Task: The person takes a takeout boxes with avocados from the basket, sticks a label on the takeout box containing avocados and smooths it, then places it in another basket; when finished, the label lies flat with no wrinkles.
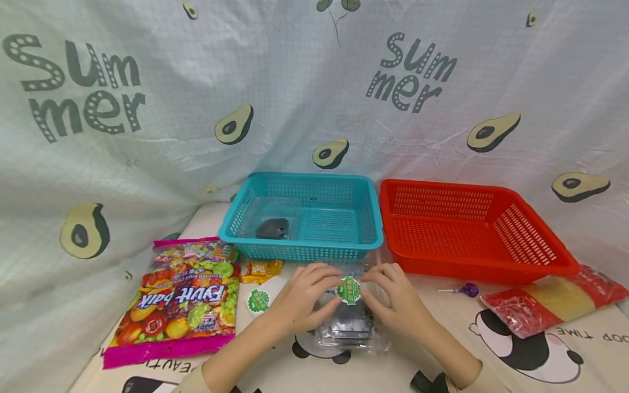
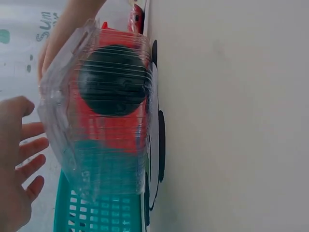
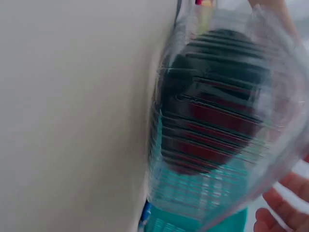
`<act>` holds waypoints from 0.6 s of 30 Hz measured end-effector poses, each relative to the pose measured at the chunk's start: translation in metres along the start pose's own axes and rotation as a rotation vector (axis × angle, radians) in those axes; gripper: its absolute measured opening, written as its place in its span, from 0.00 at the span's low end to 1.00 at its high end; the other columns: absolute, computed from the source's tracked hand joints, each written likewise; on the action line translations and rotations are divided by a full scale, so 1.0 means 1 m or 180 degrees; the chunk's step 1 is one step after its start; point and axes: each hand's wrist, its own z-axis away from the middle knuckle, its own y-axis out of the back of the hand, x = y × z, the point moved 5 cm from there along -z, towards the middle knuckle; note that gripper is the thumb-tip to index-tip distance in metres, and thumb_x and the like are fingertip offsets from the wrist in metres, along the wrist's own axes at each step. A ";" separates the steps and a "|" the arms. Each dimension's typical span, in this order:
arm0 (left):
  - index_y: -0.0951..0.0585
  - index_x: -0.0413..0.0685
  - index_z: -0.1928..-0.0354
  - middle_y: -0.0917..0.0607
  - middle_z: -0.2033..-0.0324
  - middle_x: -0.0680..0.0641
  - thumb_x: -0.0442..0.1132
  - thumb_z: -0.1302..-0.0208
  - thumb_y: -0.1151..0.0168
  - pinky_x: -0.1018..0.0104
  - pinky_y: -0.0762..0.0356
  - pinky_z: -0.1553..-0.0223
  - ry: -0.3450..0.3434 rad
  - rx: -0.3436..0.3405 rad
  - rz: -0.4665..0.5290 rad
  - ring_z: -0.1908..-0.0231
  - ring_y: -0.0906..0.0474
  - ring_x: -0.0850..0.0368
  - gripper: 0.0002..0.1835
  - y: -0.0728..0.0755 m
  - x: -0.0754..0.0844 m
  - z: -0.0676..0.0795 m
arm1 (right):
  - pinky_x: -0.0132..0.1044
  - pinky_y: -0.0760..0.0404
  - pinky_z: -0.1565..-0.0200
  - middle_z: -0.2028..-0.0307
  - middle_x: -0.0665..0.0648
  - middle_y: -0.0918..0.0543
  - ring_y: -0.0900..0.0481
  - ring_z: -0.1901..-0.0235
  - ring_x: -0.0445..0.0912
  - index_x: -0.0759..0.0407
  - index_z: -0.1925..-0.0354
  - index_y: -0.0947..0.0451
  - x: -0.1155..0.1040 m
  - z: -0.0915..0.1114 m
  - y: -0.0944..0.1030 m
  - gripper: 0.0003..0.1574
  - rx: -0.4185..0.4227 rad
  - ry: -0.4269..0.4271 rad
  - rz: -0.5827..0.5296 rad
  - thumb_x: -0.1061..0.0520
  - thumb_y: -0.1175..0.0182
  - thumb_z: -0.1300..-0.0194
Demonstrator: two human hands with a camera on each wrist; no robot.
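A clear plastic clamshell box point(image 1: 382, 335) rests on the cloth in front of me, with a dark rounded thing point(image 2: 113, 79) inside. On its lid lies a green and white round sticker point(image 1: 350, 290). My left hand point(image 1: 307, 299) reaches over the lid from the left, its fingertips at the sticker's edge. From the other side my right hand point(image 1: 394, 301) does the same, thumb and fingers spread around the sticker. In the left wrist view, spread fingers show beside the box; in the right wrist view, the right fingers point(image 3: 287, 205) are partly cut off.
Behind stand a blue basket point(image 1: 321, 252), holding another clear box point(image 1: 290, 210), and a red basket point(image 1: 472, 267). Leftward lie a fruit candy bag point(image 1: 182, 305), an orange packet point(image 1: 260, 271) and another green sticker point(image 1: 259, 301). A lollipop point(image 1: 470, 290) and a red-yellow packet point(image 1: 560, 299) lie right.
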 end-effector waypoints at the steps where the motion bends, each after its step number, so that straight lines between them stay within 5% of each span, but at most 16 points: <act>1: 0.23 0.54 0.54 0.24 0.49 0.54 0.51 0.38 0.51 0.61 0.32 0.53 -0.0109 -0.0021 -0.0028 0.45 0.34 0.57 0.16 0.002 0.001 0.004 | 0.39 0.29 0.57 0.59 0.47 0.25 0.33 0.56 0.40 0.51 0.59 0.22 -0.003 0.003 0.001 0.15 -0.0028 0.0146 0.0059 0.53 0.38 0.48; 6: 0.33 0.53 0.40 0.35 0.38 0.50 0.57 0.35 0.62 0.54 0.39 0.48 -0.0355 -0.0404 -0.0164 0.36 0.45 0.52 0.27 -0.002 0.005 0.019 | 0.52 0.37 0.46 0.42 0.53 0.32 0.39 0.41 0.50 0.52 0.42 0.32 -0.016 0.017 -0.004 0.29 -0.0485 0.0575 0.0414 0.46 0.46 0.41; 11: 0.44 0.54 0.33 0.41 0.35 0.53 0.59 0.37 0.61 0.52 0.45 0.46 -0.0403 -0.0843 -0.0397 0.34 0.53 0.56 0.32 -0.012 0.009 0.030 | 0.52 0.42 0.43 0.35 0.51 0.42 0.47 0.36 0.52 0.50 0.35 0.44 -0.021 0.029 -0.015 0.35 -0.0957 0.0656 0.0648 0.41 0.53 0.37; 18: 0.41 0.53 0.35 0.38 0.36 0.54 0.60 0.38 0.58 0.51 0.46 0.46 -0.0463 -0.0866 -0.0645 0.34 0.51 0.57 0.33 -0.013 0.012 0.032 | 0.47 0.43 0.42 0.38 0.49 0.36 0.43 0.38 0.49 0.49 0.38 0.38 -0.019 0.030 -0.012 0.32 -0.0769 0.0723 0.0781 0.41 0.53 0.37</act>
